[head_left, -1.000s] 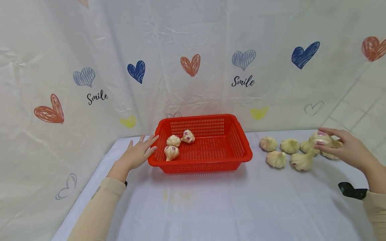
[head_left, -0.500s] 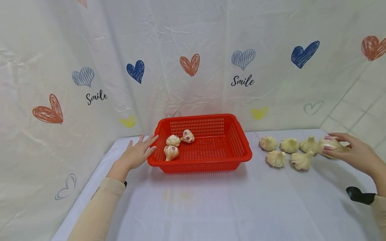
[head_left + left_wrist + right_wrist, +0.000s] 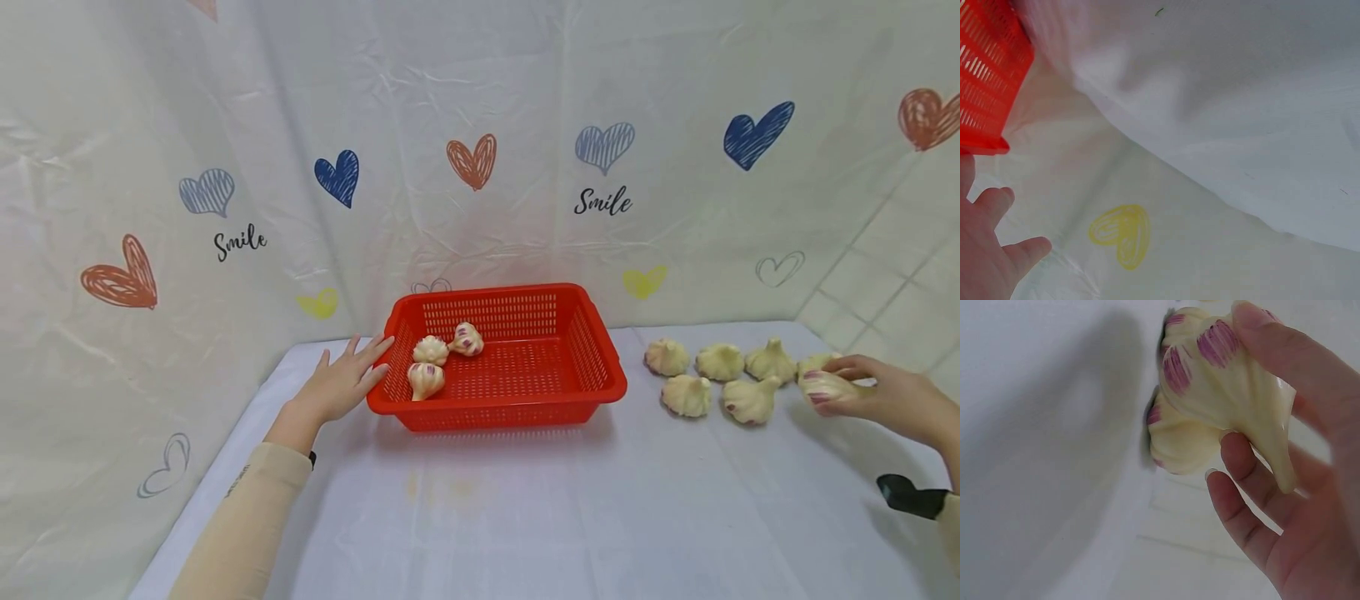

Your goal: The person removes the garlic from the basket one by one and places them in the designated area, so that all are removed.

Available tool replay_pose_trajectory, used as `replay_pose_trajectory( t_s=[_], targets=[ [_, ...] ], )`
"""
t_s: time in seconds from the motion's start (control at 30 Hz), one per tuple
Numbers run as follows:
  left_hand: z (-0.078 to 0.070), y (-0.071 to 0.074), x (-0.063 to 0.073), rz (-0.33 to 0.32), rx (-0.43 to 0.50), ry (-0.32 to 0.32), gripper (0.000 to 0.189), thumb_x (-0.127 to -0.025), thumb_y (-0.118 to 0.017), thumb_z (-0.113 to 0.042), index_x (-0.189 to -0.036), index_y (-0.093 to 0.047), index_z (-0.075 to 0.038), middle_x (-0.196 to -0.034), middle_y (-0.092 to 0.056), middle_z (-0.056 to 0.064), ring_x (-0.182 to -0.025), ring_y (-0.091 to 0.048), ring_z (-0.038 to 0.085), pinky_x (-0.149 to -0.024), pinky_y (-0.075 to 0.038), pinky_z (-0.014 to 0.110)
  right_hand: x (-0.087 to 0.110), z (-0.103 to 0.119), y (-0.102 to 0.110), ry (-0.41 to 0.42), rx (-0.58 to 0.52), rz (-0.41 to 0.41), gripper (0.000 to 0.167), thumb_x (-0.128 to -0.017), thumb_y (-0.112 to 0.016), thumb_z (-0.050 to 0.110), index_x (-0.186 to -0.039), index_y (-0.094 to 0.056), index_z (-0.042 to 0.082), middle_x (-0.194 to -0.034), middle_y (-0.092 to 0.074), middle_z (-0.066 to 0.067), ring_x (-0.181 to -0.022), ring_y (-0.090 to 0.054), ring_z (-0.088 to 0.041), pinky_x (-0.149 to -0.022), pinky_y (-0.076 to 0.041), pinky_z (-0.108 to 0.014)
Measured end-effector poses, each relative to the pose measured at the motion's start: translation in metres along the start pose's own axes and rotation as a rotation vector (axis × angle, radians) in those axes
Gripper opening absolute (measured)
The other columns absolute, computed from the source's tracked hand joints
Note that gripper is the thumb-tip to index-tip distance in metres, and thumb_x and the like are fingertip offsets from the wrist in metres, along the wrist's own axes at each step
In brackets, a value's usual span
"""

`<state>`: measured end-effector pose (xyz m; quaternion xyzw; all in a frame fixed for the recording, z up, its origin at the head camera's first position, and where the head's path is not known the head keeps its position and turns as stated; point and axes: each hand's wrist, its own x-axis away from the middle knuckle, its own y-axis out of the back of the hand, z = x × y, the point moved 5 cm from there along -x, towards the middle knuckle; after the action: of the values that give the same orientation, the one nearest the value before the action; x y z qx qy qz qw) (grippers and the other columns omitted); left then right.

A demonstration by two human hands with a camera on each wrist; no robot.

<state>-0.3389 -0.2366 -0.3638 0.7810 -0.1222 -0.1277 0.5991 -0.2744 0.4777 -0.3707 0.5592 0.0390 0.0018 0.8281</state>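
My right hand [image 3: 896, 398] holds a garlic bulb [image 3: 827, 388] between thumb and fingers, at the right end of the garlic on the table. Its purple-streaked head and pale stem show in the right wrist view, with another bulb [image 3: 1182, 440] just behind. My left hand [image 3: 339, 385] rests with spread fingers on the left rim of a red plastic basket [image 3: 498, 406]. Inside that basket, toward its left side, lie three garlic bulbs, one of them near the front wall [image 3: 426, 380]. In the left wrist view, fingertips meet the basket's rim [image 3: 985, 149].
Several garlic bulbs, including a front one [image 3: 750, 401], sit in two rough rows right of the basket. A white cloth covers the table [image 3: 510, 517]. Behind stands a pale curtain [image 3: 525, 75] printed with hearts and "Smile".
My right hand has moved right and then down with the garlic bulb, uncovering bulbs it hid before. The left hand and the basket have stayed in place.
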Motion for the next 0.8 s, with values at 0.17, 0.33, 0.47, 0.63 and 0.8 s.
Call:
replay_pose_trajectory(
  t_s=[0.17, 0.33, 0.47, 0.63, 0.8],
  targets=[
    [0.001, 0.000, 0.000, 0.002, 0.007, 0.002, 0.063, -0.109, -0.040, -0.046, -0.165, -0.026, -0.020, -0.169, -0.022, 0.011, -0.154, -0.006, 0.047, -0.112, 0.003, 0.077, -0.003, -0.003, -0.006, 0.052, 0.006, 0.027, 0.073, -0.088, -0.082, 0.036, -0.134, -0.047, -0.010, -0.129, -0.051, -0.044, -0.110, -0.043, -0.070, -0.079, -0.040, -0.075],
    [0.000, -0.001, 0.001, 0.003, 0.015, 0.010, 0.063, -0.109, -0.040, -0.047, -0.164, -0.026, -0.020, -0.169, -0.023, 0.011, -0.154, -0.007, 0.047, -0.113, 0.003, 0.077, -0.007, -0.004, -0.013, 0.084, 0.022, 0.048, 0.072, -0.084, -0.085, 0.033, -0.128, -0.050, -0.011, -0.122, -0.055, -0.044, -0.106, -0.047, -0.070, -0.077, -0.043, -0.074],
    [-0.001, -0.001, 0.001, 0.002, 0.011, 0.005, 0.063, -0.109, -0.040, -0.046, -0.164, -0.026, -0.019, -0.168, -0.024, 0.011, -0.153, -0.007, 0.047, -0.112, 0.002, 0.077, -0.007, -0.004, -0.016, 0.066, 0.032, 0.065, 0.074, -0.084, -0.085, 0.034, -0.127, -0.049, -0.014, -0.122, -0.053, -0.045, -0.106, -0.046, -0.071, -0.077, -0.044, -0.074],
    [-0.001, 0.001, 0.000, -0.004, -0.010, -0.003, 0.063, -0.109, -0.040, -0.045, -0.164, -0.027, -0.019, -0.168, -0.024, 0.011, -0.153, -0.007, 0.048, -0.112, 0.002, 0.078, -0.009, -0.005, -0.017, 0.071, 0.045, 0.052, 0.076, -0.082, -0.087, 0.034, -0.125, -0.050, -0.016, -0.122, -0.052, -0.046, -0.106, -0.046, -0.070, -0.078, -0.043, -0.074],
    [-0.002, 0.002, 0.000, 0.000, -0.008, -0.001, 0.062, -0.109, -0.040, -0.045, -0.164, -0.027, -0.019, -0.168, -0.024, 0.011, -0.153, -0.007, 0.048, -0.112, 0.003, 0.077, -0.014, -0.003, -0.021, 0.099, 0.054, 0.048, 0.076, -0.079, -0.089, 0.034, -0.122, -0.052, -0.017, -0.122, -0.051, -0.048, -0.107, -0.048, -0.068, -0.080, -0.044, -0.072]
  ],
)
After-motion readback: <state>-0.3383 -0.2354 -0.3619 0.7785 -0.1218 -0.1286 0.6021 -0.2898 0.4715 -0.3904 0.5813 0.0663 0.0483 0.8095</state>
